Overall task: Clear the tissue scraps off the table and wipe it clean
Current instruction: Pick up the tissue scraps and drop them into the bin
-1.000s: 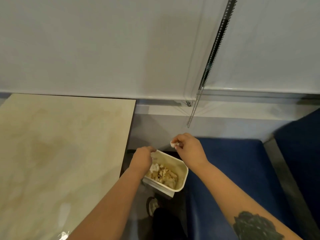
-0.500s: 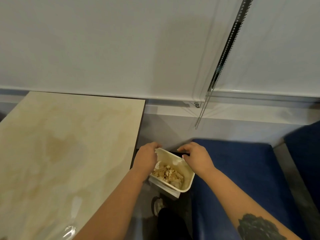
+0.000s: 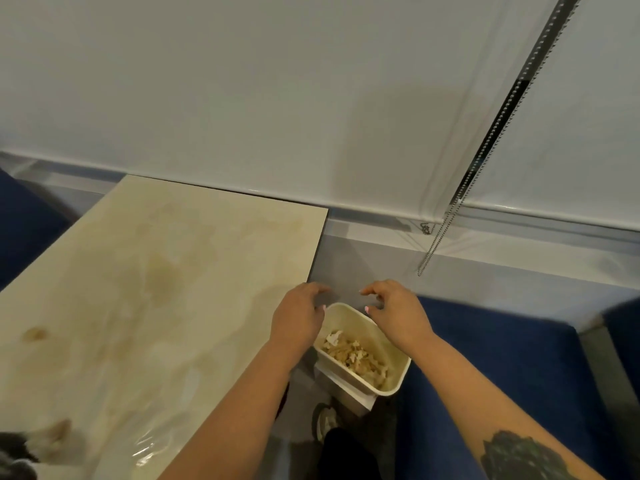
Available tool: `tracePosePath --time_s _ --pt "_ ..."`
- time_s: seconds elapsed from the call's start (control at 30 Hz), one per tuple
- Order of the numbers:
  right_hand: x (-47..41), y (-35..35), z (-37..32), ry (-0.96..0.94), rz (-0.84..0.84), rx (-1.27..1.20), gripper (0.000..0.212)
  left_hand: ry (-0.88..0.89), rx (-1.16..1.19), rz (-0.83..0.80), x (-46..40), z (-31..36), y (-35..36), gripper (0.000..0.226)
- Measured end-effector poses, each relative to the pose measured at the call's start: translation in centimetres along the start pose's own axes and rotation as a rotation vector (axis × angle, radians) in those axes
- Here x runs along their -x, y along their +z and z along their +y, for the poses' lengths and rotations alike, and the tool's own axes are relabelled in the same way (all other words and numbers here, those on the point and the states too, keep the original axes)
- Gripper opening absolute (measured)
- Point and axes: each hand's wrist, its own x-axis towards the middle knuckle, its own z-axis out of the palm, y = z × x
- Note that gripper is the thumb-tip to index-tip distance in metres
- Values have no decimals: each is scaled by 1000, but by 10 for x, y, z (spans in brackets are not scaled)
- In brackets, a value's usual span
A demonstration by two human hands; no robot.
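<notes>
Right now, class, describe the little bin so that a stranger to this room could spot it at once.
Find the big cream table; a blue bench runs along its right side. In the gap between them, low down, stands the bin, under the left hand and right hand. It is the only cream tub there, holding torn tissue scraps.

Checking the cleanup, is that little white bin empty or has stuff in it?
Not empty: the white bin holds a pile of tissue scraps covering its bottom.

Table [image 3: 145, 306] — cream, marbled top, glossy.
Brownish stains on surface; clear film [image 3: 152, 448] at near edge; dark blurred object [image 3: 14, 455] at near-left corner.
</notes>
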Motion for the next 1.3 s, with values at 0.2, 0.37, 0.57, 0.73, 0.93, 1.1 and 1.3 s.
tracePosePath --time_s 0.2,0.37,0.57,0.73,0.93,1.1,1.3 --pt "-10 5 -49 -109 -47 -42 28 -73 -14 127 19 -14 -41 32" --pt "-25 20 -90 -185 -104 -29 28 -179 -43 247 33 -30 -70 30" --pt "-55 55 -138 -347 -194 6 27 -301 -23 367 46 -64 -98 31" --pt "-81 80 -177 -486 -307 -2 28 -454 -36 430 54 -93 -114 34" --pt "-111 106 -217 -619 -429 2 29 -651 -42 543 58 -131 -123 35" --pt "-132 132 -245 -718 -522 11 29 -870 -117 599 67 -159 -124 39" --pt "-145 166 -271 -819 -633 31 30 -1122 -188 592 84 -182 -128 35"
